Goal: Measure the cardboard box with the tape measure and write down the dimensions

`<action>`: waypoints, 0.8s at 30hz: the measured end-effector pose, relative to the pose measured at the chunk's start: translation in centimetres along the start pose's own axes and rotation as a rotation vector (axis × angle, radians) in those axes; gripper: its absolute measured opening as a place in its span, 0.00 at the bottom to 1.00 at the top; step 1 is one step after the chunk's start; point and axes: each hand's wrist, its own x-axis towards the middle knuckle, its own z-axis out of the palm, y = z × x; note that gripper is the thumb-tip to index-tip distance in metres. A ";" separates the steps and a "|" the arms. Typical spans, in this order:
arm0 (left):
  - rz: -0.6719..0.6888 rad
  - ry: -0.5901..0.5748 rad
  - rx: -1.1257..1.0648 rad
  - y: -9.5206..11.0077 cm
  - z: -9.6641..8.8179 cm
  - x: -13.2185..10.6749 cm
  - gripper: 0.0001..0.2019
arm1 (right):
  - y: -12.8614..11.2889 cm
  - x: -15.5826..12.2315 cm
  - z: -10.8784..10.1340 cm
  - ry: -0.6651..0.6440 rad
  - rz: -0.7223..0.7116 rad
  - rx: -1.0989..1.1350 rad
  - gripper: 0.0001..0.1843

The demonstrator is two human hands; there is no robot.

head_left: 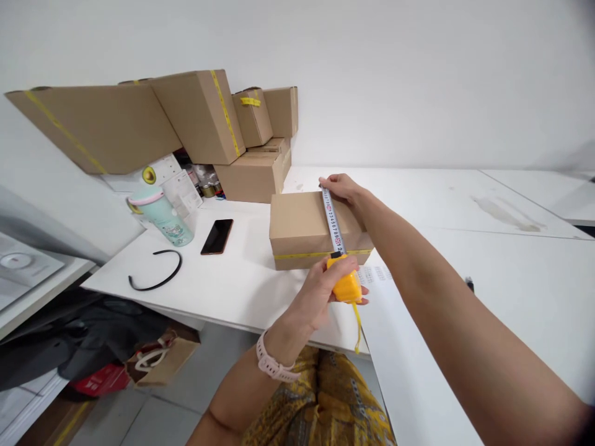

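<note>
- White tabletop (246, 272) against a plain white wall (418, 80); stacked brown cardboard cartons (195, 118) at the back left.
- Closed brown cardboard box with yellow tape round its side (297, 217) sits flat on the tabletop, in front of the person.
- Left hand (320, 290): fingers wrapped round the yellow tape-measure case (346, 285), just off the box's near side; yellow cord (358, 328) hangs from it.
- Right hand (343, 186): fingers narrow at the far end of the silver metal blade (331, 220), by the box's far top edge. Can't tell if the hook is seated.
- Blade runs across the box top, front to back.
- Handling, my read: case is hard, light, palm-sized; hold it by the body. Blade is springy, thin-edged, likely to snap back if unlocked; pinch the tip only.
- Box looks stiff, panels dentable under pressure; weight unknown, contents hidden. Best hold: opposite lower sides.
</note>
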 end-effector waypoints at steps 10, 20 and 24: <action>0.369 0.465 0.304 -1.2 -12.3 -2.6 0.30 | 6.2 -8.3 -6.2 0.129 -0.005 -0.040 0.43; 0.417 0.236 0.279 7.8 -11.7 0.9 0.28 | -0.3 -8.7 -6.0 0.123 -0.083 -0.173 0.30; 0.437 0.257 0.322 9.4 -10.7 2.1 0.26 | -1.1 -5.4 -5.7 0.229 -0.051 -0.299 0.27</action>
